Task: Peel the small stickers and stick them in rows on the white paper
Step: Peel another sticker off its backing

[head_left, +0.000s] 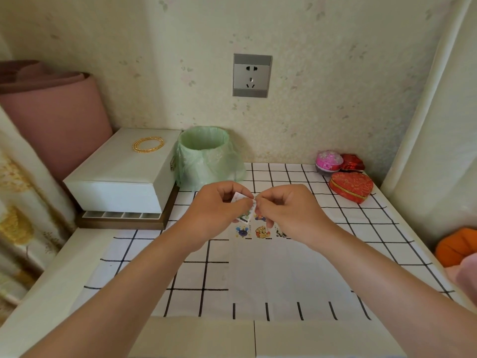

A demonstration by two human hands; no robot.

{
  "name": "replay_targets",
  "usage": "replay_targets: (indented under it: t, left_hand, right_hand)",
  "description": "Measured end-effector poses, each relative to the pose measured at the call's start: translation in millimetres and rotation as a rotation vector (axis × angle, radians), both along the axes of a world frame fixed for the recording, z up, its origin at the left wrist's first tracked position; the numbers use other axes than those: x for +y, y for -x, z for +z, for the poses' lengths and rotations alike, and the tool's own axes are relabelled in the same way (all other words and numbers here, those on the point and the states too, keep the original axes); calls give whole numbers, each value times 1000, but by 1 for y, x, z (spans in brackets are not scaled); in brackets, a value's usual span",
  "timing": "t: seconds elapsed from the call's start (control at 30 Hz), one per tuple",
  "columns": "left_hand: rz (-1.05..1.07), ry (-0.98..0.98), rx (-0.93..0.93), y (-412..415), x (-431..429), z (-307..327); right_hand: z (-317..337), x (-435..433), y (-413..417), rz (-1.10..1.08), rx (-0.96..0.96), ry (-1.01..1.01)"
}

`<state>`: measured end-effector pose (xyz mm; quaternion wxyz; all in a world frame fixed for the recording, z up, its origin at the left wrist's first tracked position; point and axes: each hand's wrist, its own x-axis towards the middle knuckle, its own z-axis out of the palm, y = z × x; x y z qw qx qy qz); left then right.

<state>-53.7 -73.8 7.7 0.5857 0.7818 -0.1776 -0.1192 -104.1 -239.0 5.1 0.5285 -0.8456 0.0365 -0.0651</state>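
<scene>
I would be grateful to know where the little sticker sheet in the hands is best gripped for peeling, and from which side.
Probably its free upper right corner, from the right, with fingertip and thumb. The left hand pinches the sticker sheet by its left part, above the white paper, so that thin corner sticks out toward the right hand, which pinches there.

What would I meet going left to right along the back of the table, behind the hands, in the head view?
Pink roll → white box → green-lined bin → pink round tin → red heart-shaped box.
</scene>
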Motion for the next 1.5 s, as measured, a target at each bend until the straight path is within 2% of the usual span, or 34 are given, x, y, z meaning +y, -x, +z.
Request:
replay_targets:
  t: [0.13,0.3,0.47,0.63,0.83,1.0,1.13,1.33,1.5]
  left_hand:
    - [25,46,37,0,0,-1]
    - [240,-184,-433,3,0,-10]
    - [164,-167,-289,3,-4,-12]
    - [151,-12,-53,6,-6,-12]
    - [164,32,29,10,-8,-10]
    - [184,49,34,11,-10,-11]
    - [178,74,64,12,-12,-11]
    - [158,154,167,12,-12,-8]
    - [147,131,176,9,-10,-6]
  right_hand:
    - [0,0,0,5,35,-72]
    - [-4,1,-2,-63,22,-87]
    - [-4,5,0,-89,-58,84]
    - [-3,5,3,-67,-136,307]
    - [-8,2,2,-43,-235,470]
    - [-10,2,1,-56,-243,467]
    - [-12,2,-1,-84,-222,359]
    - [-14,1,-3,-93,-220,332]
    - [-13,3,-3,-90,-190,238]
